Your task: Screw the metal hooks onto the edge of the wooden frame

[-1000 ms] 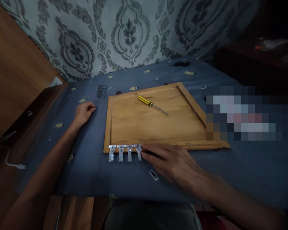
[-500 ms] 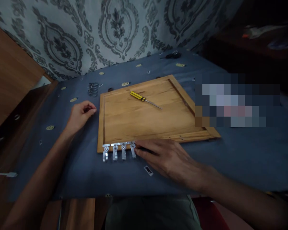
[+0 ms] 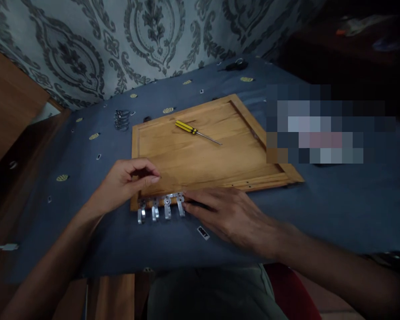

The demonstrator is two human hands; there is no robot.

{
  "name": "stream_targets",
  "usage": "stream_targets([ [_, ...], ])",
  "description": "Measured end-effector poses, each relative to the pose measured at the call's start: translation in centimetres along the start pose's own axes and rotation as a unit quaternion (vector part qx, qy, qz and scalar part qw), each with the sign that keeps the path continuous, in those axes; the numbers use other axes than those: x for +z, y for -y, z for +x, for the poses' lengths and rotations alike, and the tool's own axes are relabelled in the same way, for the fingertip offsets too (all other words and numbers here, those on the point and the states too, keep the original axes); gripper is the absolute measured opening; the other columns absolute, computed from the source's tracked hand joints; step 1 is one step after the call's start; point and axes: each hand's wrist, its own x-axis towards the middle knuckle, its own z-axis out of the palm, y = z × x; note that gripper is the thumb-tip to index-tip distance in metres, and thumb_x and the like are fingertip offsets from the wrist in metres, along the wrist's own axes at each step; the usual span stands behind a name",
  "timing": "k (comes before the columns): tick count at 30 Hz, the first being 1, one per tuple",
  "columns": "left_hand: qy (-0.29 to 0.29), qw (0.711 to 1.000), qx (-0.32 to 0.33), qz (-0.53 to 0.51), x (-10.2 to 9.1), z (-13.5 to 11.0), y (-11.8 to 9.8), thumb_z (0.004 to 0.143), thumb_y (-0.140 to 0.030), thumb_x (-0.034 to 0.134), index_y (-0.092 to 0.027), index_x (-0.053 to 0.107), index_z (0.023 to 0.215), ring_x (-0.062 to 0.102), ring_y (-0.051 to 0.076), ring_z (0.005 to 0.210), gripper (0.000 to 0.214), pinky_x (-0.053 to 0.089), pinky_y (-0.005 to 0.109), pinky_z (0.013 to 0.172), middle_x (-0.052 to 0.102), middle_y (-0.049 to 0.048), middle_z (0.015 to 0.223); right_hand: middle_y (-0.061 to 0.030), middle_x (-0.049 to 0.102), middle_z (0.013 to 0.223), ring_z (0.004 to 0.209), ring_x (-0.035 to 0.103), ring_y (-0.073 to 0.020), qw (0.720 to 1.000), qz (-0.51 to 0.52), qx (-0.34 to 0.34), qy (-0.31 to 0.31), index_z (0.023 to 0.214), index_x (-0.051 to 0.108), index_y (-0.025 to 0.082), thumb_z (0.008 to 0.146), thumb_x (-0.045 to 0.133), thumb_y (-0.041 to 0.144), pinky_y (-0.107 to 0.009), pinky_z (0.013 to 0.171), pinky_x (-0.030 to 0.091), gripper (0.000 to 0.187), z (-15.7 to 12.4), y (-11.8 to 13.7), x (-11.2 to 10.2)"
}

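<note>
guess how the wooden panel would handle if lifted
The wooden panel would probably stay stiff, since a raised frame borders it. If tilted, the screwdriver lying on it could roll or slide.

4 silver metal hooks (image 3: 167,209) sit in a row along the framed wooden panel's (image 3: 203,166) near-left edge, curved ends overhanging; panel lies flat.

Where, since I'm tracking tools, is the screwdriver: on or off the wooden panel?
On: the screwdriver lies with its whole length within the outline of the wooden panel.
</note>
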Motion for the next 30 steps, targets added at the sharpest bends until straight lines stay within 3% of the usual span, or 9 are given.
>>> stream_targets([
  [6,0.090,0.994,0.054,0.011,1.1,-0.8,-2.7,0.093,-0.027,0.066,-0.022,0.071,0.084,0.065,0.012,0.065,0.012,0.049,0.021,0.060,0.072,-0.0019,0.075,-0.0102,0.079,0.108,0.081,0.076,-0.0216,1.000,0.008,-0.002,-0.014,0.103,0.072,0.013,0.100,0.051,0.008,-0.034,0.064,0.062,0.022,-0.1,0.1,0.3],
  [13,0.118,0.982,0.123,0.081,2.3,-0.6,-3.1,0.093,-0.010,0.062,-0.021,0.064,0.087,0.064,0.009,0.070,0.013,0.045,0.017,0.065,0.070,-0.0054,0.080,-0.0083,0.078,0.107,0.084,0.075,-0.0209,1.000,-0.002,0.001,0.001,0.108,0.072,0.015,0.102,0.046,0.008,-0.033,0.068,0.061,0.028,0.0,0.1,0.0],
  [22,0.160,0.973,0.129,0.108,2.0,0.0,-3.2,0.094,-0.012,0.059,-0.021,0.062,0.082,0.062,0.010,0.066,0.016,0.042,0.019,0.062,0.067,-0.0049,0.074,-0.0090,0.079,0.105,0.083,0.074,-0.0224,1.000,0.003,-0.006,-0.012,0.107,0.073,0.012,0.104,0.040,0.006,-0.036,0.065,0.059,0.033,0.1,0.1,0.0],
  [30,0.168,0.981,0.075,0.057,2.2,0.4,-2.5,0.093,-0.019,0.062,-0.021,0.067,0.080,0.058,0.008,0.058,0.014,0.041,0.018,0.057,0.066,-0.0058,0.068,-0.0095,0.078,0.109,0.086,0.074,-0.0235,1.000,0.004,-0.002,0.022,0.108,0.073,0.012,0.102,0.047,0.007,-0.037,0.067,0.059,0.027,0.3,0.2,-0.5],
])
